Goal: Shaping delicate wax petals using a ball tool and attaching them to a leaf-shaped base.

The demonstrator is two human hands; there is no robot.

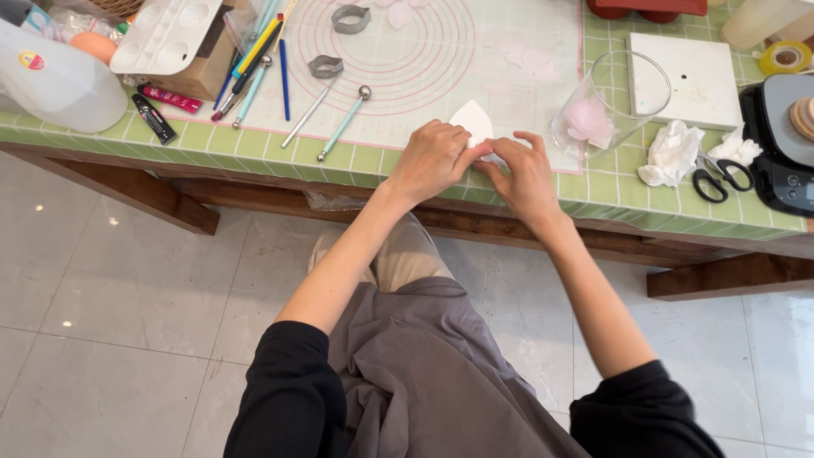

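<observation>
Seated at a green gridded table [593, 191], both hands working at the near edge of a pale round-lined mat [509, 93]. Left hand [432, 159] curled knuckles-up, fingers together and closed over the lower part of a thin white petal-shaped piece [472, 121]. Pointed tip of the piece sticking up and away beyond the left fingertips, clear of them. Right hand [524, 174] just beside, thumb and forefinger pinched together on the piece's right-hand edge, remaining fingers folded loosely beneath. Both sets of fingertips meeting at the piece; underside of it hidden by them.

Just right of the hands, a clear glass [604, 108] lying tilted on its side, pink petals [588, 121] inside. Beyond it, a flat white square block [687, 78]. Crumpled white tissue [671, 153] and black-handled scissors [721, 176] near the table's front, a black scale [780, 144] at the far right, a yellow roll of tape [785, 57] above it.

To the left: two ball-ended tools [343, 123] lying slantwise on the mat, two grey metal cutters [325, 66] above them, a bunch of coloured brushes and pens [253, 64]. A small pink tube [170, 98] and a black one [153, 118] lying near the mat's corner. A white palette with round wells [165, 34] resting on a brown cardboard box [203, 76]. At the far left, a large translucent white bottle [59, 80] on its side, bearing a small round red-and-yellow label [31, 60].
</observation>
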